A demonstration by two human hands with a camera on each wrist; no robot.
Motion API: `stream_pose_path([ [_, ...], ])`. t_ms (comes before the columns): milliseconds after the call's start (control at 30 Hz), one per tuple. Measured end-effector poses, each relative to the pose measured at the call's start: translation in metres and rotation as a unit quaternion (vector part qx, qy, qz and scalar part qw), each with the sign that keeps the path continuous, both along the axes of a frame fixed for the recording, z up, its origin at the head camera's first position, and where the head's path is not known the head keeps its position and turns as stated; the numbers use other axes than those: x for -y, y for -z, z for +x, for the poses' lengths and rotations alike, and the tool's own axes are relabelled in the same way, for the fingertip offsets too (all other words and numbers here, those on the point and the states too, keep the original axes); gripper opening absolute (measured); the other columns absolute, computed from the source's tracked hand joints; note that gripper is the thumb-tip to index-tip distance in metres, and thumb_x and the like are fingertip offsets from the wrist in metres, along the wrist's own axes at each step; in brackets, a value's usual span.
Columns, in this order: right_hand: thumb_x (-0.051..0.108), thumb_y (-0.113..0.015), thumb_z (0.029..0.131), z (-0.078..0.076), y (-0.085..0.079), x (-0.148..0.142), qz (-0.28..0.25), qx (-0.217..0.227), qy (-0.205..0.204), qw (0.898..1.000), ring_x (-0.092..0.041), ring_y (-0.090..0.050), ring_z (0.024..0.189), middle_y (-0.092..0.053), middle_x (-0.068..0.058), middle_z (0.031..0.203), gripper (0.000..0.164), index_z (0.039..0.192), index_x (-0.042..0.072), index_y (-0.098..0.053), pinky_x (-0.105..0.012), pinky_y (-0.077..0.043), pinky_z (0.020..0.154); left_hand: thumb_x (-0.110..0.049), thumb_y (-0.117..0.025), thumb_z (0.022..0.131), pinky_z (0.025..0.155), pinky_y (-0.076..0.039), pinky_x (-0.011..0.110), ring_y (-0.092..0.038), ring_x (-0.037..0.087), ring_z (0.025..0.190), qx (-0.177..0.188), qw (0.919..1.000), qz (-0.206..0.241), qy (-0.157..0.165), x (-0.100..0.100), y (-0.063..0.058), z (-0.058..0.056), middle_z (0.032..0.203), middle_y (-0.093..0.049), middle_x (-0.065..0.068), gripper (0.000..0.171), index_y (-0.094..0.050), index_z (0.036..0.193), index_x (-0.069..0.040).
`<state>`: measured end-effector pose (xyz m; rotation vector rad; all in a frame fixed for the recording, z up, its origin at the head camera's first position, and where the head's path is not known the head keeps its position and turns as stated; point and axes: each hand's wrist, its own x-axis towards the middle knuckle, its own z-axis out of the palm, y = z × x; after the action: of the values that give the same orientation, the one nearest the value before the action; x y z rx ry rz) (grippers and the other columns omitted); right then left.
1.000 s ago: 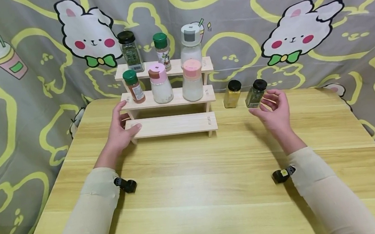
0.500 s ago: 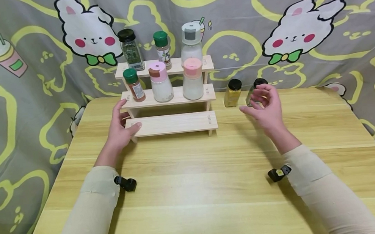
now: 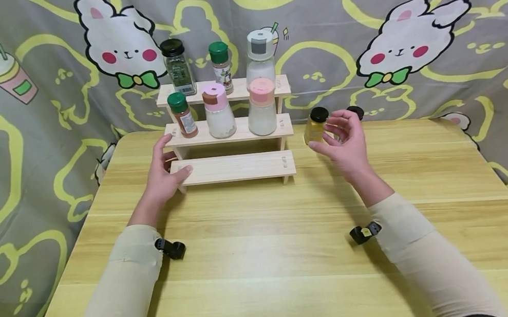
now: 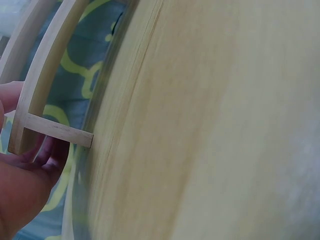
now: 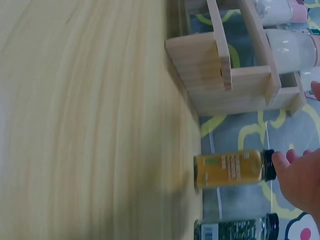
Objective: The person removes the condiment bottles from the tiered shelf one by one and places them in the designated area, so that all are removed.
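Grip of right hand (image 3: 347, 141) has shifted left from green jar (image 5: 235, 231) to near yellow jar (image 3: 314, 132), apart — left hand (image 3: 161, 172) still clamped on wooden rack (image 3: 236, 167).

The head view is bright and evenly lit, with pale glare on the wooden tabletop (image 3: 256, 266) and soft shadows beside the left sleeve (image 3: 114, 292) and right sleeve (image 3: 424, 259). The wrist views are dimmer, cooler and softly focused; lens distortion bows the tiered wooden shelf (image 4: 45, 65) in the left one.
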<state>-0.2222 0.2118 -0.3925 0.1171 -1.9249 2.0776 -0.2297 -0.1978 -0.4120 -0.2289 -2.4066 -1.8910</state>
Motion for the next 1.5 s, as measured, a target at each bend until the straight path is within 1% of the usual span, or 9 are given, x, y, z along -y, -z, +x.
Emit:
stream_pose_path([
  [133, -0.017, -0.081, 0.07, -0.002, -0.003, 0.007, -0.005, -0.004, -0.01, 1.0, -0.038, -0.048, 0.121, -0.046, -0.022, 0.129, 0.072, 0.129, 0.009, -0.048, -0.046, -0.041, 0.104, 0.012, -0.066, 0.087, 0.113, -0.018, 0.053, -0.037, 0.043, 0.129, -0.001, 1.0, 0.002, 0.001, 0.0, 0.0, 0.0, 0.141, -0.035, 0.031, 0.085, -0.023, 0.155, -0.013],
  [300, -0.016, -0.082, 0.07, -0.004, -0.007, 0.015, 0.006, -0.004, -0.008, 1.0, -0.032, -0.052, 0.118, -0.047, -0.022, 0.129, 0.073, 0.128, 0.011, -0.049, -0.041, -0.043, 0.102, 0.013, -0.067, 0.087, 0.112, -0.019, 0.053, -0.038, 0.043, 0.128, -0.001, 1.0, 0.003, 0.001, 0.0, 0.0, 0.0, 0.14, -0.036, 0.031, 0.085, -0.023, 0.155, -0.013],
  [400, -0.015, -0.083, 0.07, -0.005, -0.01, 0.019, 0.013, -0.002, -0.005, 1.0, -0.027, -0.054, 0.116, -0.048, -0.019, 0.128, 0.073, 0.128, 0.012, -0.049, -0.039, -0.044, 0.101, 0.013, -0.067, 0.086, 0.111, -0.021, 0.052, -0.038, 0.043, 0.127, -0.001, 1.0, 0.004, 0.002, 0.0, 0.0, 0.0, 0.139, -0.037, 0.032, 0.085, -0.023, 0.155, -0.013],
  [633, -0.016, -0.083, 0.069, -0.009, -0.015, 0.031, 0.007, -0.01, -0.02, 1.0, -0.028, -0.053, 0.116, -0.05, -0.013, 0.124, 0.074, 0.129, 0.01, -0.048, -0.045, -0.041, 0.103, 0.013, -0.067, 0.086, 0.111, -0.021, 0.052, -0.038, 0.042, 0.128, -0.001, 1.0, 0.001, 0.001, 0.0, 0.0, 0.0, 0.14, -0.036, 0.031, 0.085, -0.023, 0.155, -0.012],
  [833, -0.015, -0.084, 0.068, -0.014, -0.017, 0.038, 0.017, -0.011, -0.028, 0.999, -0.027, -0.052, 0.115, -0.051, -0.009, 0.122, 0.075, 0.129, 0.007, -0.048, -0.042, -0.042, 0.103, 0.012, -0.067, 0.087, 0.113, -0.018, 0.053, -0.037, 0.042, 0.129, 0.002, 1.0, -0.003, 0.0, -0.001, -0.001, 0.001, 0.142, -0.035, 0.031, 0.085, -0.023, 0.155, -0.013],
  [1000, -0.012, -0.085, 0.07, -0.018, -0.018, 0.044, 0.03, -0.008, -0.028, 0.999, -0.032, -0.051, 0.116, -0.05, -0.009, 0.122, 0.075, 0.132, 0.005, -0.046, -0.04, -0.042, 0.103, 0.012, -0.066, 0.087, 0.113, -0.017, 0.054, -0.036, 0.043, 0.13, 0.001, 1.0, -0.002, 0.002, -0.001, -0.002, 0.001, 0.143, -0.034, 0.032, 0.085, -0.022, 0.155, -0.013],
  [1133, -0.01, -0.086, 0.07, -0.022, -0.021, 0.05, 0.044, -0.001, -0.029, 0.999, -0.031, -0.051, 0.116, -0.049, -0.01, 0.123, 0.074, 0.13, 0.009, -0.048, -0.038, -0.042, 0.102, 0.013, -0.066, 0.087, 0.113, -0.018, 0.053, -0.036, 0.043, 0.13, 0.0, 1.0, 0.0, 0.003, 0.0, -0.002, 0.001, 0.142, -0.034, 0.032, 0.085, -0.022, 0.155, -0.013],
  [1300, -0.009, -0.087, 0.068, -0.028, -0.025, 0.059, 0.047, -0.004, -0.039, 0.998, -0.036, -0.049, 0.12, -0.048, -0.01, 0.124, 0.077, 0.131, 0.009, -0.048, -0.041, -0.042, 0.103, 0.013, -0.067, 0.087, 0.112, -0.021, 0.052, -0.038, 0.042, 0.128, 0.0, 1.0, 0.004, 0.004, 0.001, -0.001, 0.001, 0.14, -0.036, 0.032, 0.085, -0.023, 0.155, -0.013],
  [1500, -0.008, -0.087, 0.067, -0.036, -0.027, 0.068, 0.062, -0.001, -0.036, 0.997, -0.034, -0.05, 0.118, -0.047, -0.019, 0.129, 0.079, 0.134, 0.004, -0.046, -0.041, -0.043, 0.102, 0.012, -0.067, 0.087, 0.111, -0.022, 0.052, -0.038, 0.042, 0.128, -0.001, 1.0, 0.004, 0.006, 0.001, 0.0, -0.001, 0.139, -0.037, 0.031, 0.085, -0.023, 0.155, -0.014],
])
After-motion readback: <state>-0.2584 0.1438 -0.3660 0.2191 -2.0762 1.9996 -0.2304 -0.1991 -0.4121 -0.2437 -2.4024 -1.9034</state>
